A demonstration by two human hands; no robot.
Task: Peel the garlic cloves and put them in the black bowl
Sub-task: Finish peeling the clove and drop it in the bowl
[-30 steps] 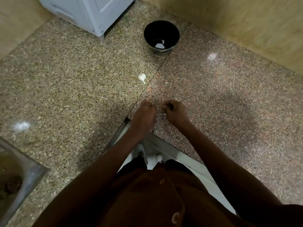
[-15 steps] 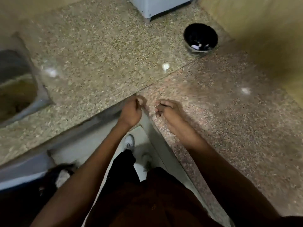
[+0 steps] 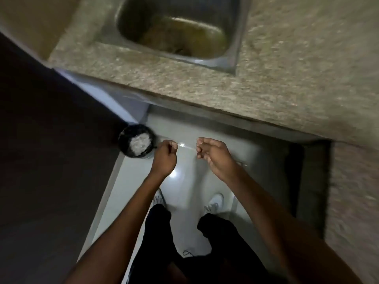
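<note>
Head view: both hands hang over the pale floor, in front of the granite counter and steel sink. Left hand is curled tight beside a dark bin holding whitish scraps; what it holds, I cannot tell. Right hand is loosely curled, nothing visible in it. Neither garlic nor black bowl is in view.
</note>
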